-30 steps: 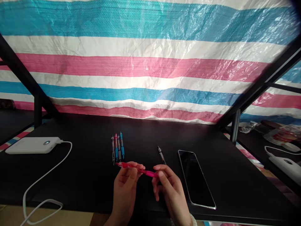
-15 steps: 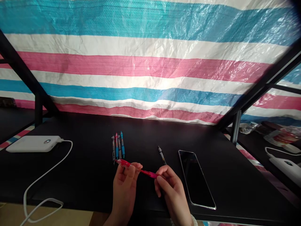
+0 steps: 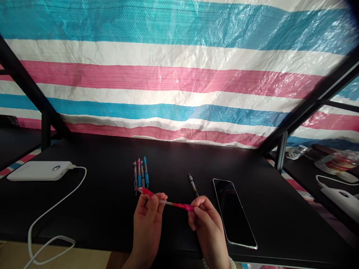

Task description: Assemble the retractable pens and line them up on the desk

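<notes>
Between my hands a red pen is in two parts, joined by its thin refill (image 3: 170, 203). My left hand (image 3: 148, 220) is closed around the red pen barrel (image 3: 146, 191), whose clip end points up and left. My right hand (image 3: 209, 226) pinches the pink grip section (image 3: 189, 207) at the refill's red end. The refill's other end is hidden at my left fingers. Just beyond my left hand lies a row of several pens (image 3: 141, 172) with blue, grey and red parts. A clear and black pen (image 3: 193, 184) lies beyond my right fingertips.
A phone (image 3: 235, 213) with a dark screen lies right of my right hand. On the left of the black table (image 3: 106, 209) sits a white power bank (image 3: 40, 171) with a white cable (image 3: 52, 209). Behind rises a striped plastic sheet (image 3: 174, 78) between black frame bars.
My right hand has moved slightly right, drawing the pink grip section away from the barrel. More of the refill shows between my hands. My left hand has barely shifted.
</notes>
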The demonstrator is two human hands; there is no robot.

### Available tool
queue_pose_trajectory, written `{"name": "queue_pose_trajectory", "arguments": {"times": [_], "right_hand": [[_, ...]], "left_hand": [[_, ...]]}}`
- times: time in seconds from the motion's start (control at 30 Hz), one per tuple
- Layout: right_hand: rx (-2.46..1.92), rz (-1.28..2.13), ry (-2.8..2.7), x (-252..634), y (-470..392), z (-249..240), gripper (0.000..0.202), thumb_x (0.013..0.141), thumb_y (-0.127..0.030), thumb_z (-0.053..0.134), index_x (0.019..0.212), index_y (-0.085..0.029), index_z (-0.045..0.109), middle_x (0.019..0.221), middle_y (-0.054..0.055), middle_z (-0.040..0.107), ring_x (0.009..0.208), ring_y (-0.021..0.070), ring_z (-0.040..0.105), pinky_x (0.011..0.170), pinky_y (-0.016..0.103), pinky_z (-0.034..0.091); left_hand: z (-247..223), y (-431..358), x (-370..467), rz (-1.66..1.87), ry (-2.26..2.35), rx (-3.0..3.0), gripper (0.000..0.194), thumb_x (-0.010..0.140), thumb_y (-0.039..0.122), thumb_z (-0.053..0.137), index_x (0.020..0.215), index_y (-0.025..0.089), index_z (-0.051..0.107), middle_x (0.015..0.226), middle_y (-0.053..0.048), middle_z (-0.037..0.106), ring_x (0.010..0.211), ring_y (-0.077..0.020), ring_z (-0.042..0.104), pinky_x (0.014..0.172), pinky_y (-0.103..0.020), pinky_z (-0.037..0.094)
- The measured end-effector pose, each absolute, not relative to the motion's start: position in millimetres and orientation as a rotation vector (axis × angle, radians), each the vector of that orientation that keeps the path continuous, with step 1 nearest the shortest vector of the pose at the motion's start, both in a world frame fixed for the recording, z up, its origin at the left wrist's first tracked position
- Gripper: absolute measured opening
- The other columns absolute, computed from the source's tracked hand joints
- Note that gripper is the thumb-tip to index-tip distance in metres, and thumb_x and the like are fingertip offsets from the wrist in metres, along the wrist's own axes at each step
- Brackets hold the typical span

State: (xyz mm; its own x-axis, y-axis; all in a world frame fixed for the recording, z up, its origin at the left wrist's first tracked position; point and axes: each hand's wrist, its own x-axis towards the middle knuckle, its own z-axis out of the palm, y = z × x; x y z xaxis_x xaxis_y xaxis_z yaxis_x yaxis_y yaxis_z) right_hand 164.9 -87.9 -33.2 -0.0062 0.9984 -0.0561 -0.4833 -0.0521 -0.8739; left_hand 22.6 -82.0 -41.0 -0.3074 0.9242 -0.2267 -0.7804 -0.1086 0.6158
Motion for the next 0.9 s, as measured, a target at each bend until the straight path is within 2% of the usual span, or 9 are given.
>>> {"name": "queue_pose_trajectory", "arguments": {"times": [0.17, 0.37, 0.7, 0.9], "right_hand": [[-0.815, 1.447, -0.698, 165.3, -86.0, -33.9, 0.011, 0.088, -0.025, 0.062, 0.081, -0.020, 0.056, 0.071, -0.002, 0.047, 0.060, 0.0117, 0.044, 0.053, 0.023, 0.038], [-0.780, 1.449, -0.632, 166.0, -83.5, -32.1, 0.013, 0.085, -0.026, 0.065, 0.078, -0.020, 0.057, 0.069, -0.002, 0.048, 0.059, 0.0124, 0.045, 0.051, 0.024, 0.040], [-0.713, 1.472, -0.602, 168.8, -82.9, -31.8, 0.010, 0.087, -0.026, 0.066, 0.082, -0.019, 0.060, 0.073, 0.002, 0.055, 0.068, 0.0144, 0.051, 0.053, 0.023, 0.043], [-0.753, 1.461, -0.671, 169.4, -84.6, -31.6, 0.010, 0.089, -0.028, 0.066, 0.087, -0.019, 0.062, 0.080, 0.004, 0.058, 0.075, 0.0159, 0.052, 0.055, 0.022, 0.044]], "left_hand": [[-39.7, -82.1, 22.5, 1.741, 0.808, 0.210, 0.024, 0.074, 0.028, 0.081, 0.092, 0.021, 0.065, 0.086, -0.002, 0.074, 0.090, -0.0135, 0.070, 0.092, -0.027, 0.053], [-42.4, -81.6, 21.4, 1.752, 0.811, 0.170, 0.023, 0.073, 0.029, 0.082, 0.088, 0.020, 0.067, 0.093, -0.004, 0.074, 0.095, -0.0169, 0.070, 0.093, -0.033, 0.054], [-39.8, -81.0, 21.8, 1.742, 0.767, 0.242, 0.020, 0.071, 0.025, 0.083, 0.087, 0.018, 0.072, 0.095, -0.001, 0.069, 0.085, -0.0118, 0.067, 0.087, -0.024, 0.054], [-39.5, -81.1, 21.7, 1.753, 0.770, 0.203, 0.024, 0.070, 0.021, 0.083, 0.091, 0.019, 0.072, 0.090, -0.001, 0.068, 0.085, -0.0127, 0.068, 0.085, -0.025, 0.056]]}}
